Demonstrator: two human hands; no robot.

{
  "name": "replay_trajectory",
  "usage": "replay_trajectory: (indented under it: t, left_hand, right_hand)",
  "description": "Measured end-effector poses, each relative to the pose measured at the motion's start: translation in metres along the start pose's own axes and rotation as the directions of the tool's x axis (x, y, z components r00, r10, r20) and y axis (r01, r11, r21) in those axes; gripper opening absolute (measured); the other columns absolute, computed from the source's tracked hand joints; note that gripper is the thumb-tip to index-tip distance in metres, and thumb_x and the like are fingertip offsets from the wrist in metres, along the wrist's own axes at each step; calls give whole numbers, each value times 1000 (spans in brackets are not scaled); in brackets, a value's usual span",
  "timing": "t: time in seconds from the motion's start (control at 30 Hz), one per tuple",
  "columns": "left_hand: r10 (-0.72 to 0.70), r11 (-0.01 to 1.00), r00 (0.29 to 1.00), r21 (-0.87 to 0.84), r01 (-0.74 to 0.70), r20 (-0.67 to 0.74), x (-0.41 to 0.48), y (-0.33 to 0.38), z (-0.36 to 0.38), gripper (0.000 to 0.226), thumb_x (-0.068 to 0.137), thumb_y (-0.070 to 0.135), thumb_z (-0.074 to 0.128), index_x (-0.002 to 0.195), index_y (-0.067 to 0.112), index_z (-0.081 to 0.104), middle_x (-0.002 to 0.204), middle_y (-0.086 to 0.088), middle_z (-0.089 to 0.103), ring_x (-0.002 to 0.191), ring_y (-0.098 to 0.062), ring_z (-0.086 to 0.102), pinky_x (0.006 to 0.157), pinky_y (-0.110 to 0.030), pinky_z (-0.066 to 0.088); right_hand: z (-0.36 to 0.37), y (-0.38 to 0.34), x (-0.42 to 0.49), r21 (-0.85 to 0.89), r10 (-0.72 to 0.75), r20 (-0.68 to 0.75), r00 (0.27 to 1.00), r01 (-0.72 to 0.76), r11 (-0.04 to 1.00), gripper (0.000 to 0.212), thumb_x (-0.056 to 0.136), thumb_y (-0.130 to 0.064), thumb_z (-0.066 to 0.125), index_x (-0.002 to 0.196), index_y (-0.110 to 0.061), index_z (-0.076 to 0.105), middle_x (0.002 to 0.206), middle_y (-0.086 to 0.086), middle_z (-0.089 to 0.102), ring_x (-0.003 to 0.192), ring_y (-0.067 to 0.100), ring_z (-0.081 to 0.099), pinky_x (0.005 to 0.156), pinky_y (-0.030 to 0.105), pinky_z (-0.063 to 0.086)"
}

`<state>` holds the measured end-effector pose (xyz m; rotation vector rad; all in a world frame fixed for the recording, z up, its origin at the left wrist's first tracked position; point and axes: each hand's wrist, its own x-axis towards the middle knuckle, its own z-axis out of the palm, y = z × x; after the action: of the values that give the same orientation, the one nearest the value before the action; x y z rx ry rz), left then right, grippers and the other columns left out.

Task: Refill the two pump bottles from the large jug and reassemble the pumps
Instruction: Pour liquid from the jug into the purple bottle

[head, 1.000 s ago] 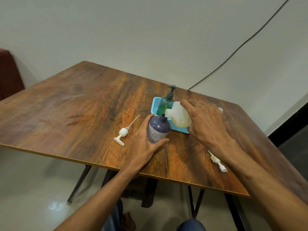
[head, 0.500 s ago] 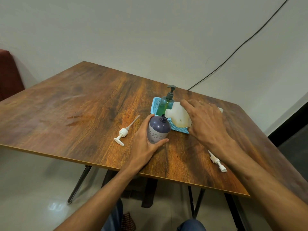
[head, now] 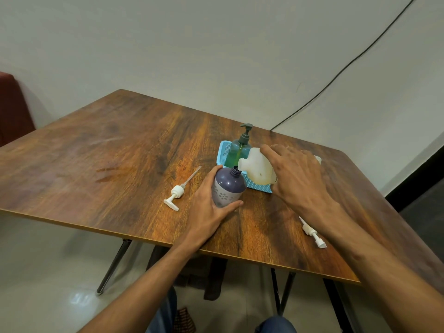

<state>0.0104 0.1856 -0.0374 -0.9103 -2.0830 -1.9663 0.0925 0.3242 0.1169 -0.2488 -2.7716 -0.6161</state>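
Observation:
A purple bottle [head: 227, 186] with a flower print stands open-necked on the wooden table [head: 120, 152]. My left hand [head: 206, 207] grips it from the left and front. My right hand [head: 295, 176] holds the large white jug [head: 257, 169] tipped to the left, its spout just above the purple bottle's neck. A green pump bottle [head: 237, 150] with its dark pump fitted stands in a blue tray [head: 223, 150] behind them. One white pump [head: 176, 194] lies left of the purple bottle. A second white pump [head: 312, 233] lies at the right, near my right forearm.
A black cable [head: 336, 73] runs down the wall to the table's far edge. A red seat [head: 12, 111] stands at the far left. The table's front edge runs below my forearms, with its dark legs [head: 113, 265] under it.

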Motion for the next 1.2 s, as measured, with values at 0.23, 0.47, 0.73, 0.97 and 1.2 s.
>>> replay_trajectory:
  t: [0.23,0.47,0.73,0.97,1.2]
  left_hand:
    - [-7,1000,1000,17,7,-2,1,-3,1,97,72,40,90,151,21,38,145,5,53,131,-7,52,108,-37,49]
    - [-14,1000,1000,18,14,4,0,-4,0,98,71,43,89,152,22,37,146,6,51,132,-4,50,109,-34,48]
    - [-12,1000,1000,15,12,7,0,-4,0,98,72,43,89,152,21,37,146,7,51,132,-4,51,109,-32,48]
    - [-6,1000,1000,4,6,14,0,-4,1,97,72,41,89,151,21,38,145,10,51,130,0,50,106,-16,44]
    - [8,1000,1000,-5,-8,10,1,-4,1,97,72,42,89,151,20,39,144,7,53,130,-3,52,107,-22,46]
  right_hand:
    - [1,0,0,-3,5,2,1000,-5,1000,79,76,-26,81,142,-26,39,140,5,56,121,33,57,94,49,46]
    - [0,0,-1,-5,7,4,1000,-7,1000,78,76,-27,81,141,-27,38,141,5,56,121,33,57,94,49,48]
    - [-2,-1,-1,-1,9,15,1000,-9,1000,78,77,-28,81,142,-27,38,142,5,55,124,32,55,95,49,47]
    - [-4,-1,-1,0,9,32,999,-9,1000,79,79,-30,80,144,-27,35,145,5,53,127,32,53,98,49,46]
    - [-3,-1,-1,-7,8,21,1000,-8,1000,77,77,-28,81,141,-27,38,140,5,56,122,32,56,95,48,47]
